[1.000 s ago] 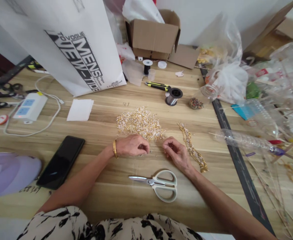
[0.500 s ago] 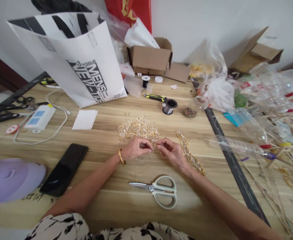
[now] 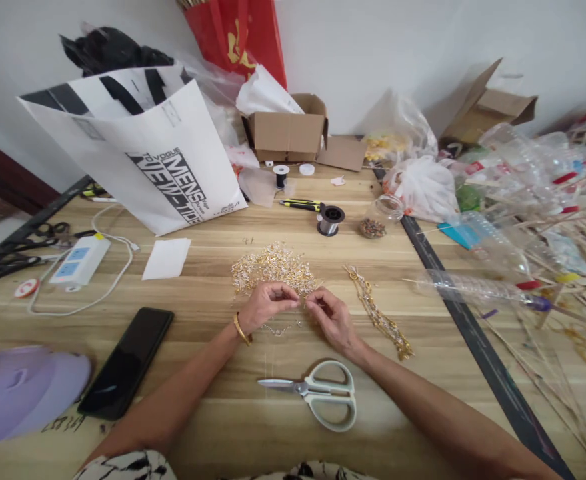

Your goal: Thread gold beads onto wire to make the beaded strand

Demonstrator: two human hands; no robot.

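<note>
One tabletop (image 3: 223, 427) carries an open-mouthed white bag (image 3: 133, 157), upper left; a cardboard box (image 3: 285, 133) holding white wrapping (image 3: 267, 93), upper centre; scissors (image 3: 303, 387), lower centre; and a gold-and-silver pile (image 3: 273, 263), centre. Just below it, left hand (image 3: 267, 304) and right hand (image 3: 335, 320) pinch narrowly (on what, I cannot tell). Right of centre, a clear jar (image 3: 387, 208) holds mixed beads (image 3: 372, 229).

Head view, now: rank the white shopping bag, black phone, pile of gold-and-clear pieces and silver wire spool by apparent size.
1. White shopping bag
2. Black phone and pile of gold-and-clear pieces, unranked: they look alike, and the left hand overlaps the pile
3. Silver wire spool
</note>
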